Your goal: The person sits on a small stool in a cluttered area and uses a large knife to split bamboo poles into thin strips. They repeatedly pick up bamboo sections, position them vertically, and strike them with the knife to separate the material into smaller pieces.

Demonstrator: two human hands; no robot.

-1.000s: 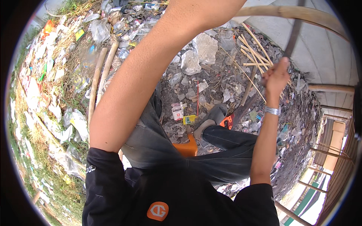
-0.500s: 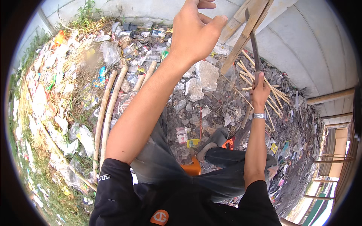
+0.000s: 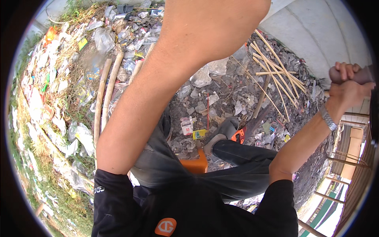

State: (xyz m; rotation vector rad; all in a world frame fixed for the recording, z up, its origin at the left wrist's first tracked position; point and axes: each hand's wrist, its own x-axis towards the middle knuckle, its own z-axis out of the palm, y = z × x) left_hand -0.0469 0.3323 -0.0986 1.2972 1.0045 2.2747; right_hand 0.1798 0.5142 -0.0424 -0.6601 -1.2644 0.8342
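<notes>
My right hand (image 3: 346,91), with a metal watch on its wrist, is raised far out to the right. Its fingers are wrapped round the brown handle (image 3: 364,74) of a machete, whose blade cannot be made out at the dark rim. My left hand (image 3: 233,27) is lifted close at the top, back and wrist in view. Its fingers lie beyond the upper edge, so what they hold is hidden. Below and between the hands, several thin pale split sticks (image 3: 277,77) lie crosswise on the ground.
Litter covers the ground. Round poles (image 3: 103,94) lie at the left. An orange plastic stool (image 3: 197,162) stands by my legs, with an orange-handled saw (image 3: 239,136) beside my foot. A pale panelled wall (image 3: 312,31) rises at the far right.
My right hand has swung outward to the right with the machete. My left hand has come up and closer, its fingers leaving view. The split bamboo the blade was in is now out of sight.
</notes>
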